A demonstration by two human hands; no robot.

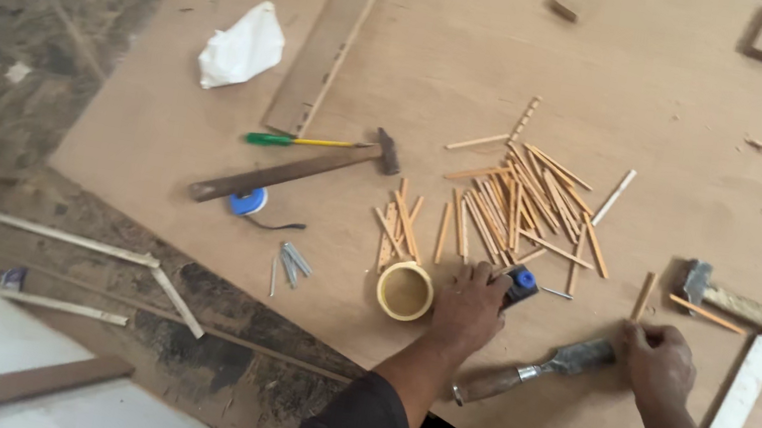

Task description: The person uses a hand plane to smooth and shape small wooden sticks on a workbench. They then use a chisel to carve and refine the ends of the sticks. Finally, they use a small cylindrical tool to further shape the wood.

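Near edge of the plywood sheet (624, 69): wood-handled chisel (534, 370) lies flat between both hands, blade end by the right hand. Right hand (659, 361) pinched shut on a thin wooden stick (642, 296), held upright, presumably to steady it. Left hand (469, 306) closed over a small blue-and-black object (521, 285) (kind unclear), beside the tape roll (405, 290). Beyond, a heap of sticks (518, 204) mid-sheet within reach; hammer (292, 171) left of them, second hammer (759, 313) at right edge.
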